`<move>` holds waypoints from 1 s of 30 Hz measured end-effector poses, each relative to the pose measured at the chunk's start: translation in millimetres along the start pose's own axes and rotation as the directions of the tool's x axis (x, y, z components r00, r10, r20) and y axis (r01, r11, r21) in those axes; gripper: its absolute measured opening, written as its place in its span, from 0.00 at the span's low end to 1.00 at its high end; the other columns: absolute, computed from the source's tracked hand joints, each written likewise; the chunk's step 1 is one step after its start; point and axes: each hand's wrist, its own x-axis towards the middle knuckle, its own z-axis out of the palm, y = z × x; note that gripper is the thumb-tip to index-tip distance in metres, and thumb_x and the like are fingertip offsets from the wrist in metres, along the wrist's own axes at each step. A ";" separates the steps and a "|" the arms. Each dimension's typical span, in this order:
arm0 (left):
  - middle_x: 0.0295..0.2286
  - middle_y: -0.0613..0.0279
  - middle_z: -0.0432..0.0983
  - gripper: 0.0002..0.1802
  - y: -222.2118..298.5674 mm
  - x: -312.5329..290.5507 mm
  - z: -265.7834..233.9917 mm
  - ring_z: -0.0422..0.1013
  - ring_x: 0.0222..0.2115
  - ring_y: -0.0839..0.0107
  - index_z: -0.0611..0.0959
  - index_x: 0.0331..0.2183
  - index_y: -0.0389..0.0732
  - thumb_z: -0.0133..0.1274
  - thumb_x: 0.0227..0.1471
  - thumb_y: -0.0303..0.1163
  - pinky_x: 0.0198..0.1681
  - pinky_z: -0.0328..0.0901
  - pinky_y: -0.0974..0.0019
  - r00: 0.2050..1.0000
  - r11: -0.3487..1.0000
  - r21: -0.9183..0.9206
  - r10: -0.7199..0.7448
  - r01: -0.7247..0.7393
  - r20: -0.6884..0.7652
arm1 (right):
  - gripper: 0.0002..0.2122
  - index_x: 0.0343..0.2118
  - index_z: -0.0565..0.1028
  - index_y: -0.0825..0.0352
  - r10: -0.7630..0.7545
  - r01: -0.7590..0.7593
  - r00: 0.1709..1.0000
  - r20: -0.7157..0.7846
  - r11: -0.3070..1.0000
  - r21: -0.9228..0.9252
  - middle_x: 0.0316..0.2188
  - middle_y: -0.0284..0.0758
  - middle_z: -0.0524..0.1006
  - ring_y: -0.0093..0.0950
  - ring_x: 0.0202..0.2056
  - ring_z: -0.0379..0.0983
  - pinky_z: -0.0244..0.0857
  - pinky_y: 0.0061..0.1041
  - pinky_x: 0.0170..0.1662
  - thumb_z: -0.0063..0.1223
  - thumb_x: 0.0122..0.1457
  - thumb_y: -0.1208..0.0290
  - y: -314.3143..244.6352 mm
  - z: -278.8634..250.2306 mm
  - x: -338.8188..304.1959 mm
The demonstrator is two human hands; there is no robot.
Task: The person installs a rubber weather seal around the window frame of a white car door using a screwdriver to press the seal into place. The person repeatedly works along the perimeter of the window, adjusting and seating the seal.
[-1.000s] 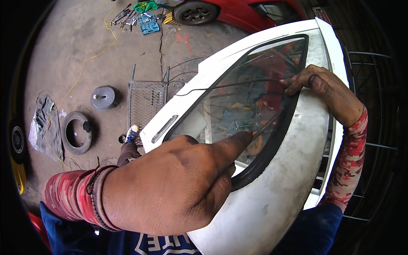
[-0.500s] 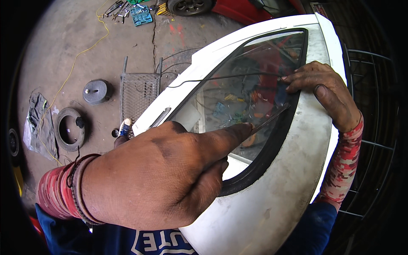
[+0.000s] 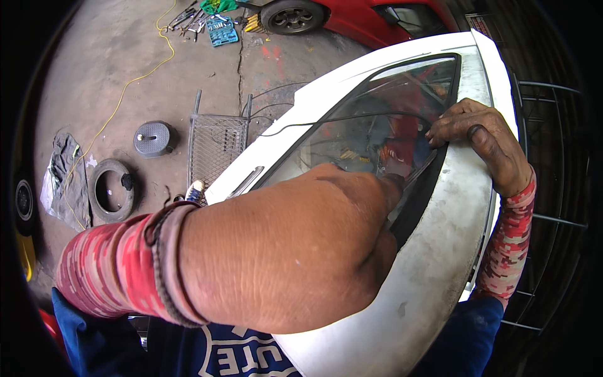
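Observation:
A white car body panel with a window (image 3: 433, 232) lies across in front of me, its paint smudged. Black rubber seal (image 3: 419, 212) borders the window glass (image 3: 361, 138). My left hand (image 3: 308, 242) reaches over the lower glass, closed around a thin, flat metal tool (image 3: 418, 173); its handle is hidden in the palm. The tool's narrow end lies along the seal beside the glass. At the window's right edge, my right hand (image 3: 487, 141) pinches a thin black cord (image 3: 352, 117) that runs leftward across the glass. The fingertips hide the cord's end.
On the floor to the left are a tire (image 3: 113, 190), a round grey step stool (image 3: 155, 139), a dark cloth (image 3: 63, 176) and a yellow cable (image 3: 125, 85). A metal mesh stand (image 3: 218, 147) is beside the panel. Tools (image 3: 223, 30) and a red car (image 3: 352, 22) are farther back.
My left hand has moved right and farther along the seal with the tool, covering more of the glass. My right hand keeps its hold at the window edge. The view has shifted slightly.

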 end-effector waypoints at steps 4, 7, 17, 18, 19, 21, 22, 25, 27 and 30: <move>0.20 0.44 0.77 0.31 1.2 -11.1 -4.7 0.78 0.24 0.46 0.68 0.61 0.30 0.48 0.55 0.24 0.29 0.72 0.51 0.995 0.992 0.097 -0.089 0.085 0.037 | 0.37 0.35 0.84 0.70 -0.097 0.099 0.993 -0.063 0.995 0.028 0.35 0.44 0.83 0.40 0.43 0.75 0.65 0.38 0.50 0.33 0.66 0.37 -1.8 0.8 2.8; 0.23 0.39 0.77 0.31 6.1 -11.8 -5.3 0.78 0.27 0.44 0.68 0.61 0.30 0.47 0.55 0.25 0.33 0.72 0.51 0.981 0.972 0.164 -0.180 0.167 0.067 | 0.35 0.35 0.84 0.70 -0.137 0.136 0.984 -0.113 0.991 -0.015 0.36 0.43 0.83 0.42 0.45 0.75 0.66 0.40 0.51 0.34 0.67 0.38 1.1 1.4 3.0; 0.17 0.44 0.77 0.35 11.8 -2.5 1.5 0.78 0.21 0.49 0.67 0.63 0.34 0.54 0.55 0.29 0.24 0.73 0.52 0.982 0.950 0.276 -0.175 0.148 0.074 | 0.24 0.40 0.79 0.66 -0.189 0.186 0.978 -0.093 0.982 -0.036 0.36 0.41 0.82 0.39 0.42 0.75 0.67 0.38 0.48 0.39 0.71 0.49 12.3 1.3 -2.1; 0.16 0.45 0.77 0.35 12.7 -0.8 0.3 0.78 0.20 0.50 0.67 0.63 0.34 0.54 0.54 0.29 0.23 0.73 0.52 0.985 0.953 0.274 -0.158 0.132 0.074 | 0.22 0.40 0.78 0.66 -0.201 0.200 0.975 -0.089 0.980 -0.023 0.36 0.41 0.81 0.38 0.41 0.75 0.67 0.38 0.48 0.39 0.71 0.50 12.0 0.3 -2.1; 0.16 0.45 0.77 0.35 14.2 0.2 -0.8 0.78 0.20 0.49 0.67 0.63 0.35 0.54 0.55 0.30 0.24 0.73 0.53 0.986 0.960 0.252 -0.145 0.120 0.081 | 0.28 0.40 0.80 0.67 -0.162 0.158 0.985 -0.067 0.985 -0.067 0.36 0.42 0.81 0.38 0.41 0.74 0.67 0.37 0.48 0.35 0.69 0.45 11.3 -0.6 -2.5; 0.19 0.44 0.78 0.27 17.7 3.9 -2.2 0.79 0.24 0.48 0.70 0.55 0.32 0.52 0.54 0.28 0.27 0.74 0.53 0.975 0.968 0.171 -0.202 0.184 0.096 | 0.39 0.38 0.82 0.69 -0.080 0.075 0.996 -0.042 0.991 -0.107 0.36 0.43 0.81 0.37 0.42 0.73 0.66 0.37 0.48 0.27 0.66 0.33 9.5 -3.2 -3.8; 0.23 0.43 0.78 0.20 20.9 5.8 0.4 0.80 0.27 0.48 0.74 0.48 0.30 0.51 0.52 0.27 0.29 0.74 0.53 0.957 0.961 0.112 -0.267 0.255 0.111 | 0.39 0.38 0.82 0.69 -0.075 0.070 0.996 -0.045 0.993 -0.100 0.36 0.43 0.81 0.38 0.42 0.73 0.66 0.37 0.48 0.28 0.66 0.33 9.1 -4.3 -4.1; 0.26 0.41 0.79 0.13 15.3 16.0 2.4 0.80 0.30 0.48 0.78 0.41 0.29 0.48 0.54 0.26 0.32 0.73 0.52 0.999 0.995 -0.091 0.038 -0.038 -0.001 | 0.38 0.38 0.81 0.69 -0.032 0.031 0.999 -0.031 0.998 -0.062 0.39 0.45 0.80 0.39 0.45 0.73 0.66 0.38 0.50 0.29 0.67 0.33 9.3 -5.2 -5.0; 0.26 0.44 0.79 0.15 10.5 12.6 1.7 0.78 0.27 0.54 0.75 0.46 0.30 0.44 0.58 0.26 0.30 0.72 0.56 0.962 0.871 -0.411 -0.224 0.269 0.155 | 0.28 0.39 0.80 0.67 -0.071 0.069 0.994 -0.083 0.997 -0.023 0.41 0.43 0.79 0.39 0.46 0.73 0.66 0.38 0.51 0.37 0.69 0.44 10.6 -4.0 -4.4; 0.26 0.54 0.78 0.23 -2.2 5.0 2.0 0.74 0.22 0.68 0.68 0.59 0.32 0.41 0.63 0.26 0.27 0.71 0.63 0.947 0.791 -0.525 -0.228 0.315 0.225 | 0.26 0.37 0.80 0.68 -0.053 0.049 0.996 -0.065 0.997 -0.061 0.45 0.44 0.76 0.40 0.50 0.70 0.63 0.38 0.56 0.39 0.70 0.47 12.5 -1.7 -2.7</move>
